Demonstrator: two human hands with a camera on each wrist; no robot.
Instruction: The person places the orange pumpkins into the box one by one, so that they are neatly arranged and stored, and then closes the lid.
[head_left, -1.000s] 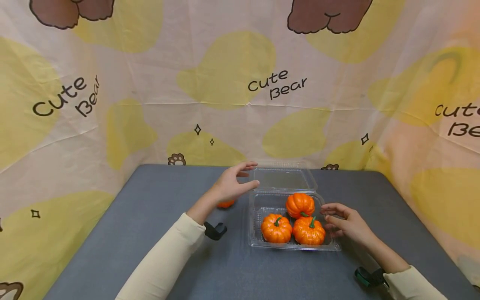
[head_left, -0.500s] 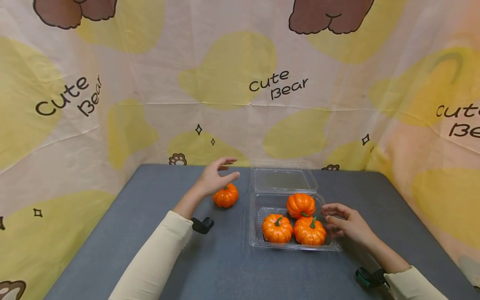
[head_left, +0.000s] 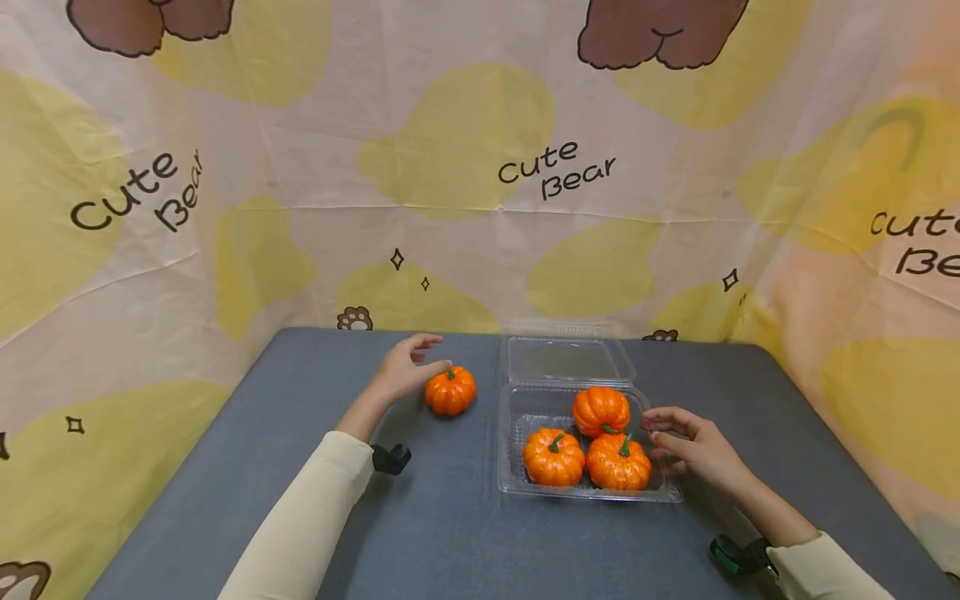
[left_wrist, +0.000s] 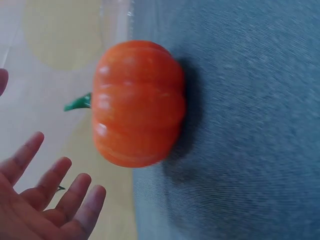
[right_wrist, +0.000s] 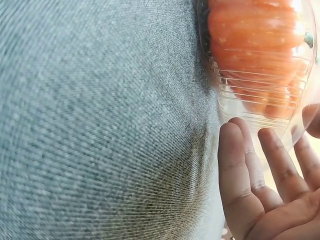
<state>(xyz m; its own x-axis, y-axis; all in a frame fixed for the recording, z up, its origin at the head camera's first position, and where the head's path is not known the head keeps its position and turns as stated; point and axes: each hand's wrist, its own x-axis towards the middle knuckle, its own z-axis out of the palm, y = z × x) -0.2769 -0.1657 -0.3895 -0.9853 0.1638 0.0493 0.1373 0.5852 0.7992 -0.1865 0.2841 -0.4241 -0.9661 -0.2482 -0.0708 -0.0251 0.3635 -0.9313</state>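
A small orange toy pumpkin [head_left: 451, 392] with a green stem sits by itself on the table, left of a clear plastic clamshell box [head_left: 525, 492]. My left hand [head_left: 401, 371] is just beside and behind this pumpkin, fingers spread and holding nothing; in the left wrist view a gap shows between the fingers [left_wrist: 80, 192] and the pumpkin. Three more pumpkins lie in the box: one at front left [head_left: 553, 460], one at front right [head_left: 618, 463], one behind [head_left: 601, 409]. My right hand [head_left: 697, 450] rests at the box's right wall, fingers loosely extended, fingertips right at the plastic.
The box's hinged lid [head_left: 570, 358] lies folded back toward the rear of the grey cloth-covered table [head_left: 480, 550]. A patterned curtain [head_left: 450, 167] hangs close behind the table and along its sides. Both wrists carry black camera mounts [head_left: 392, 458].
My left hand has moved left, away from the box, then lowered beside the lone pumpkin, which now shows almost fully. My right hand, the box and its pumpkins have stayed put.
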